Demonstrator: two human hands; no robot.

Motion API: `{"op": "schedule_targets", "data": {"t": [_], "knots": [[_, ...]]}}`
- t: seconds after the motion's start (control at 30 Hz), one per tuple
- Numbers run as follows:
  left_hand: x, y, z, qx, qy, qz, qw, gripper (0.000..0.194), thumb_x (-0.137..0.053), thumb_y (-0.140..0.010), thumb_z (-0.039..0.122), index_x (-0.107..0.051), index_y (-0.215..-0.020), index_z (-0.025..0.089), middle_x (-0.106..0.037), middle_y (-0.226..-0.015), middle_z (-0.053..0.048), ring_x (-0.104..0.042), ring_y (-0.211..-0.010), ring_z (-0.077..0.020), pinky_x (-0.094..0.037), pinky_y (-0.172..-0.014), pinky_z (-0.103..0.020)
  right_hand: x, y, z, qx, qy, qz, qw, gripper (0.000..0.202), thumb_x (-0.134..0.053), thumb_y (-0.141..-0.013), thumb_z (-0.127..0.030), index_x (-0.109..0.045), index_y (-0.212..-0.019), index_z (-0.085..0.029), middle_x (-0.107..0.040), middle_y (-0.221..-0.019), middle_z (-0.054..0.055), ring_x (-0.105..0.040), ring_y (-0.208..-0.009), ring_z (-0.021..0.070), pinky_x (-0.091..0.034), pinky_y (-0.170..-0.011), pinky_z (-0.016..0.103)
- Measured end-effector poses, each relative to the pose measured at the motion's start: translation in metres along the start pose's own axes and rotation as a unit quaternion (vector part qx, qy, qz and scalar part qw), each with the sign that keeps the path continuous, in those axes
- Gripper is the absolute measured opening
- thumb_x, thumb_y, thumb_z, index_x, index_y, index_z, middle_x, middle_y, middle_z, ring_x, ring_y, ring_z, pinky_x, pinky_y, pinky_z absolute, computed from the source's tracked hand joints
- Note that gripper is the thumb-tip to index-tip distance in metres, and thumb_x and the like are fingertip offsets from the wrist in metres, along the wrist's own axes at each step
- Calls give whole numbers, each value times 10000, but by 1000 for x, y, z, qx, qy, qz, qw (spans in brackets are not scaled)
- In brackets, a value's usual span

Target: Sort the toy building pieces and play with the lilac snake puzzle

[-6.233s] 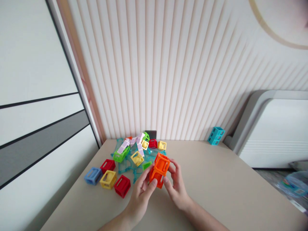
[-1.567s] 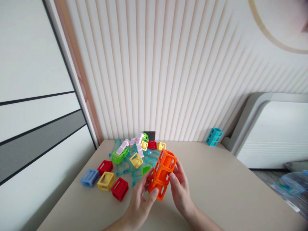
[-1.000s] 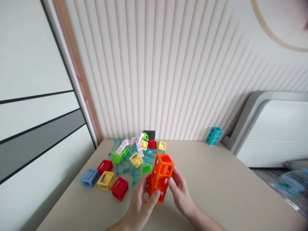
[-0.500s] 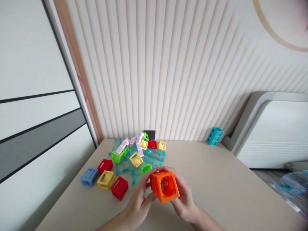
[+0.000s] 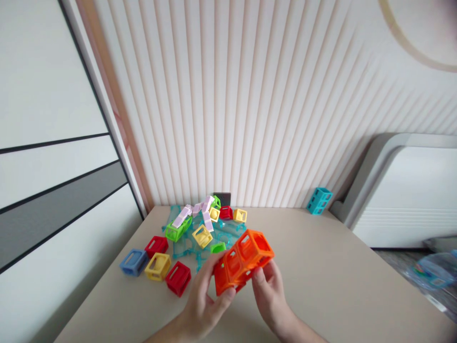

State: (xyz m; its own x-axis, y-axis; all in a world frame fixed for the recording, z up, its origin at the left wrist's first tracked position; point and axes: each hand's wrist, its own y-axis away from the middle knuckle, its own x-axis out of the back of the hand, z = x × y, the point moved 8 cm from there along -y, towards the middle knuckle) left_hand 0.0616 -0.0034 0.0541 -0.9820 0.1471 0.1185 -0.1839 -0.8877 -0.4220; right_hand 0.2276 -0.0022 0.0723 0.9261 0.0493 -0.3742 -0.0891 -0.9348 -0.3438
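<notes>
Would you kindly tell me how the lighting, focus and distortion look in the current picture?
Head view: soft light, no strong glare on the orange block column; head view: shading darkens the white panel beside the table; head view: ridges of the ribbed wall fan outward and blur toward the right, where the clear plastic item is indistinct.

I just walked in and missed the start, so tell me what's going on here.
A person holds a tilted row of joined orange blocks over the table. The left hand grips its lower end; the right hand grips nearer the upper end. Left of the hands lie a blue block, a yellow block and two red blocks. A turquoise stack stands at the back right.
</notes>
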Motion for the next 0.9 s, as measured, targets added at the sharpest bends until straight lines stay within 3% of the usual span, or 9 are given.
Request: {"op": "schedule_targets", "data": {"t": [0.17,0.43,0.63,0.9], "knots": [[5,-3,0,51,16,42,998,479,-658,-894,444,-592,-1329,255,-664,-1314,-118,-621,-1215,-325,-504,-1040,-431,-3,-9,16,-50,-30,11,998,414,-743,-828,-543,-724,-1077,-212,-765,-1006,97,-703,-902,265,-559,-880,426],[4,-10,5,100,27,48,993,457,-635,-886,528,-655,-1229,226,-715,-1223,-119,-659,-1144,-323,-555,-951,-400,2,-15,13,-52,12,4,999,426,-750,-812,-557,-750,-1026,-188,-779,-963,99,-702,-894,281,-564,-847,409],[2,-11,3,69,38,42,996,509,-694,-880,417,-563,-1343,250,-666,-1316,-113,-631,-1213,-309,-525,-1013,-389,2,-13,17,-59,-7,19,998,414,-744,-833,-529,-723,-1098,-211,-763,-1121,108,-698,-1019,299,-532,-953,453],[6,-15,7,15,-78,30,996,513,-709,-876,383,-563,-1348,243,-649,-1336,-120,-615,-1234,-310,-498,-1042,-414,1,-10,18,-50,-35,21,998,394,-760,-836,-492,-684,-1119,-229,-743,-1188,95,-673,-1103,295,-514,-1002,443]]}}
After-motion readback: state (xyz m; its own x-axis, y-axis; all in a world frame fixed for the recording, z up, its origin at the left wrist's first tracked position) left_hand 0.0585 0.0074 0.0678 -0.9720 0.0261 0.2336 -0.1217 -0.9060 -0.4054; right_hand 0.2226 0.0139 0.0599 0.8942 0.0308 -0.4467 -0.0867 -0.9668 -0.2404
